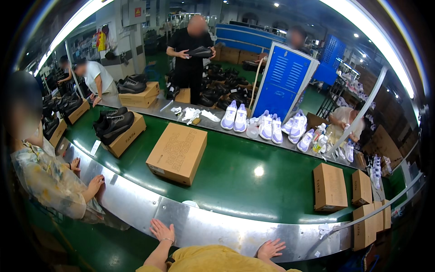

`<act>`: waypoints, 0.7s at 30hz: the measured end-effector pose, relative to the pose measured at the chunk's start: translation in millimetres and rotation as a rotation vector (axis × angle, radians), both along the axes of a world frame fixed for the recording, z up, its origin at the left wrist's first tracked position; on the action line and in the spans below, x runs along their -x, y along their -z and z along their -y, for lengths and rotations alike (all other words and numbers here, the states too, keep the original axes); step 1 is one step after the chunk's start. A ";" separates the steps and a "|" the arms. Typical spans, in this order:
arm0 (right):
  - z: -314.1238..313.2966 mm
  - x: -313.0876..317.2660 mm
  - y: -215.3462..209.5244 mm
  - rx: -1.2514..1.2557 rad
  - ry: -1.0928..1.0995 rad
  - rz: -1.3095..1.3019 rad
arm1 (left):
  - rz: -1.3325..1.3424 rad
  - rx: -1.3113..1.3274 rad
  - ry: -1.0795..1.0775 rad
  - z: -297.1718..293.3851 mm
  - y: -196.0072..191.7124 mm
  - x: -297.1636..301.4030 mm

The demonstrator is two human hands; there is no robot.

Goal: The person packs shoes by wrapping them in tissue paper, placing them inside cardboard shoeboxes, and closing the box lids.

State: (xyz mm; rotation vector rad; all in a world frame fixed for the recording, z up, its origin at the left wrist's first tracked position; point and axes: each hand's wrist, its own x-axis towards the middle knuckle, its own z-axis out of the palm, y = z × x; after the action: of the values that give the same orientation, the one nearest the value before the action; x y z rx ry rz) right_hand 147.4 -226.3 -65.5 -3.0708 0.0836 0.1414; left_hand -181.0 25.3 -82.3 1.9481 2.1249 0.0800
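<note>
My left hand (162, 230) rests on the metal ledge (206, 223) along the near side of the green conveyor belt (235, 181), fingers spread and nothing in it. Further right on the same ledge lies my right hand (270, 249), flat, with its fingers apart and also holding nothing. A large closed cardboard box (177, 152) sits on the belt beyond my left hand, touched by neither hand. Past the right hand, towards the belt's right end, stands a smaller brown shoe box (330, 186).
Black shoes (113, 124) sit atop a box at the left. White and lilac sneakers (234, 116) line the far ledge before a blue cabinet (283, 77). More boxes (364, 226) are stacked right. A co-worker's hands (94, 187) rest on the ledge; another person (195, 54) holds a dark shoe.
</note>
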 end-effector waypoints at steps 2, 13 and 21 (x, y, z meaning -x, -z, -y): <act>0.4 0.1 1.7 0.001 0.001 0.001 | 0.001 0.005 -0.002 0.1 -0.3 0.1; 0.5 1.9 2.3 0.029 -0.001 -0.016 | 0.001 0.050 -0.010 2.3 -7.2 1.1; 6.7 -4.2 20.4 0.024 -0.016 0.032 | -0.026 -0.017 0.014 1.9 1.3 2.6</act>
State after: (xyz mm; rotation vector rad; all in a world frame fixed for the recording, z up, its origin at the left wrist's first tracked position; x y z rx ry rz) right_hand 151.6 -233.0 -85.9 -3.0972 0.0588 0.0932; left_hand -183.7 23.4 -83.6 1.9837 2.1340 0.0704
